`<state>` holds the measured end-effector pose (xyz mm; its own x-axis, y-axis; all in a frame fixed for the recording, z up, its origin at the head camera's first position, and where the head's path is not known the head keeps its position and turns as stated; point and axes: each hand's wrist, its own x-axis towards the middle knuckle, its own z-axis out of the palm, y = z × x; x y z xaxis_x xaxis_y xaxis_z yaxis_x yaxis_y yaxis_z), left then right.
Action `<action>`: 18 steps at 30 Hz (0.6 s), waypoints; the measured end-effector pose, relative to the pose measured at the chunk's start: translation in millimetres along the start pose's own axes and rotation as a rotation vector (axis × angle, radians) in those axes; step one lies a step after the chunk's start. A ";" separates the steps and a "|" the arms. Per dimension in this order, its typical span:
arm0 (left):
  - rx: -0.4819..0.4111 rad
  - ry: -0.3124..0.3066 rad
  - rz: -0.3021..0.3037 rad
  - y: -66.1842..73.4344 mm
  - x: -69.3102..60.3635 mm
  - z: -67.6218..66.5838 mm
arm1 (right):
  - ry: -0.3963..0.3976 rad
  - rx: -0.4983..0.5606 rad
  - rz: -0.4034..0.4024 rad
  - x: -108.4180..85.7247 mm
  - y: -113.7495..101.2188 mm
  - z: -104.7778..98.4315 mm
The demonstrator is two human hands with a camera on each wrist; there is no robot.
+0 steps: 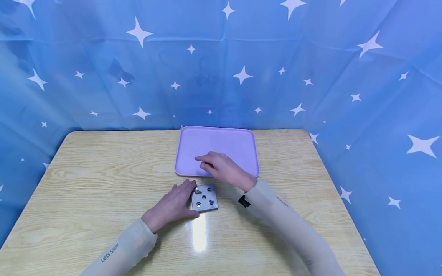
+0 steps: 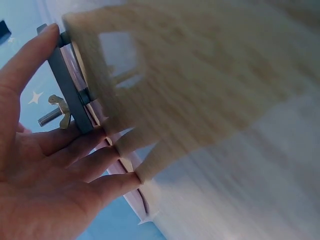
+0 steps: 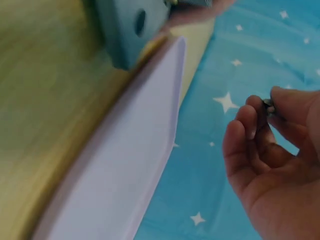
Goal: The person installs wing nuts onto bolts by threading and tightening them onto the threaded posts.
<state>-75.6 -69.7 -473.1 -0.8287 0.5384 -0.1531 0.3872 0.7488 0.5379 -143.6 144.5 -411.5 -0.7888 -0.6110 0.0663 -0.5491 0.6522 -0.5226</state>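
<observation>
A square metal plate (image 1: 204, 197) with several holes lies on the table. My left hand (image 1: 175, 203) grips it from the left, thumb at the near edge and fingers by the far corner. In the left wrist view the plate (image 2: 70, 82) stands off the table on short dark feet. A wing nut (image 2: 61, 111) sits on a threaded bolt (image 2: 49, 118) that sticks out of its top. A second bolt (image 1: 211, 202) shows at the near right hole. Over the tray, my right hand (image 1: 222, 168) pinches a small metal piece (image 3: 269, 106) between thumb and fingertips; its exact kind is unclear.
Behind the plate lies a shallow purple tray (image 1: 217, 132), partly covered by the right hand. The wood-grained table (image 1: 114, 165) reaches back to a blue curtain (image 1: 207, 69) with white stars, which also hangs along both sides.
</observation>
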 end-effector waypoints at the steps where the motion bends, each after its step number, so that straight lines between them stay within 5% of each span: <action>1: 0.001 0.000 0.001 0.2 -0.1 0.1 | -0.014 -0.005 -0.005 -4.8 -0.7 1.7; 10: -0.011 -0.001 -0.001 1.5 -1.2 -1.0 | -0.003 0.035 -0.002 -42.1 -2.3 5.4; 18: -0.013 -0.009 -0.015 1.6 -1.4 -0.6 | -0.052 -0.075 -0.153 -64.0 3.1 9.1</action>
<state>-74.1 -69.5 -471.5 -0.8305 0.5309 -0.1685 0.3698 0.7518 0.5459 -92.3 181.6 -425.1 -0.6804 -0.7266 0.0954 -0.6822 0.5804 -0.4447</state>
